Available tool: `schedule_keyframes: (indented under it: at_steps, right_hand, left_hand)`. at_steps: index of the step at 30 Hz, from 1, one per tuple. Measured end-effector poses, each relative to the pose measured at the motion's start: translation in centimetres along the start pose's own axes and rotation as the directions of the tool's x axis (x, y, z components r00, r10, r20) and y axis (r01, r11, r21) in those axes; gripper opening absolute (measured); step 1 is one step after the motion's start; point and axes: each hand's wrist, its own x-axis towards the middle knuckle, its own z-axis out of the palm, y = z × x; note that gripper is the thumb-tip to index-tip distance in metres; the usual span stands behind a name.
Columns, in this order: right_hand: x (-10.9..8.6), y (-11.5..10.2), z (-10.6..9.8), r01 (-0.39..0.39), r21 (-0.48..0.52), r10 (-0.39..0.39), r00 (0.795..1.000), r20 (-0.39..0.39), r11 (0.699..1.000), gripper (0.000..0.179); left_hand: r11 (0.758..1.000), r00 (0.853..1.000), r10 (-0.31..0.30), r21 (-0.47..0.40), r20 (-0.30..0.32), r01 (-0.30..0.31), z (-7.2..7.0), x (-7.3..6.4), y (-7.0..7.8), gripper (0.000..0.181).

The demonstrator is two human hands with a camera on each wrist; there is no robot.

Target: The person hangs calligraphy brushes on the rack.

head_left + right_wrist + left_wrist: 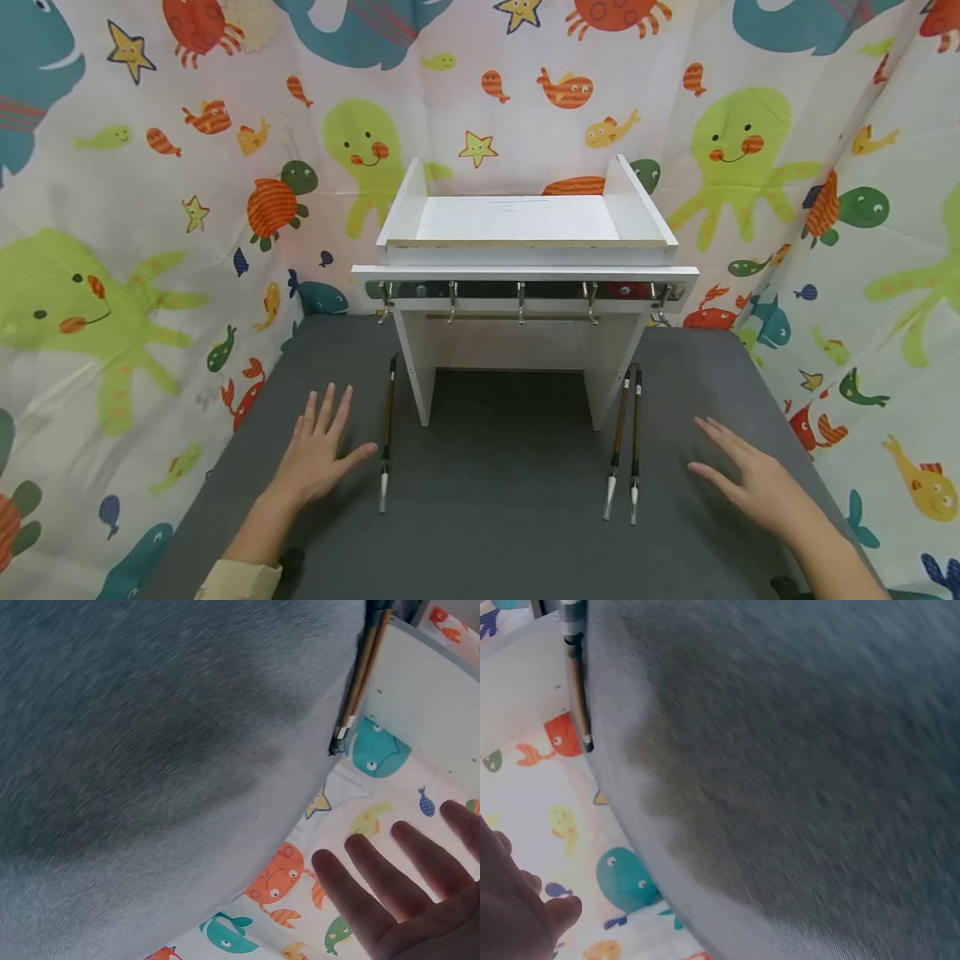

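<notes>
My left hand (318, 450) hovers over the dark mat with its fingers spread and holds nothing. Just right of it lies a single paintbrush (387, 433), white tip toward me. On the other side, my right hand (746, 483) is held with straight fingers and nothing in them. Two more paintbrushes, an inner brush (618, 446) and an outer brush (637, 446), lie side by side to its left. Between the hands, farther back, stands a white shelf (517, 257) with a metal rail of several hooks (521, 304). Nothing hangs from these hooks.
A dark grey mat (495, 525) covers the table. Fabric curtains (247, 75) printed with sea animals close off the back and both sides. Two side panels (416, 358) carry the shelf, which has a shallow open-topped tray (517, 221) above.
</notes>
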Motion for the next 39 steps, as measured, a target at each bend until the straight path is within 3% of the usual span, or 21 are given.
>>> schedule_keyframes:
  at_steps: [4, 7, 12, 15, 21, 28, 36, 39]
  right_hand:
    - [0.2, -0.3, 0.0, 0.031, 0.039, -0.026, 0.993, -0.116, 0.999, 0.07]
    - [0.5, -0.6, 0.1, 0.038, 0.085, -0.024, 0.987, -0.161, 0.996, 0.061]
    - [1.3, -1.0, 0.3, 0.012, 0.148, 0.011, 0.988, -0.154, 0.989, 0.055]
    - [1.7, -1.1, 0.6, -0.003, 0.176, 0.027, 0.99, -0.136, 0.984, 0.055]
    - [2.5, -1.1, 1.4, -0.021, 0.193, 0.048, 0.99, -0.133, 0.981, 0.055]
    - [3.2, -1.2, 1.9, -0.087, 0.245, 0.116, 0.988, -0.104, 0.965, 0.063]
    - [4.2, -1.5, 2.3, -0.155, 0.412, 0.181, 0.983, -0.023, 0.898, 0.065]
    - [4.4, -1.5, 2.6, -0.17, 0.47, 0.185, 0.983, 0.015, 0.866, 0.067]
  left_hand:
    - [0.998, 1.0, 0.012, -0.064, 0.009, -0.011, 0.0, 0.5, 0.8, 0.097]
    - [0.993, 1.0, 0.018, -0.116, 0.009, -0.017, -0.2, 0.9, 1.5, 0.092]
    - [0.981, 0.999, 0.033, -0.191, 0.017, -0.029, -0.6, 1.6, 2.8, 0.085]
    - [0.96, 0.999, 0.049, -0.278, 0.021, -0.041, -0.8, 2.2, 3.5, 0.081]
    - [0.882, 0.995, 0.104, -0.463, 0.009, -0.088, -1.2, 3.3, 4.9, 0.075]
    - [0.801, 0.99, 0.143, -0.59, 0.023, -0.102, -0.9, 5.2, 6.4, 0.067]
    - [0.643, 0.977, 0.212, -0.754, 0.004, -0.136, -0.5, 7.4, 7.1, 0.059]
    - [0.601, 0.975, 0.22, -0.788, -0.001, -0.137, -0.3, 8.1, 7.5, 0.059]
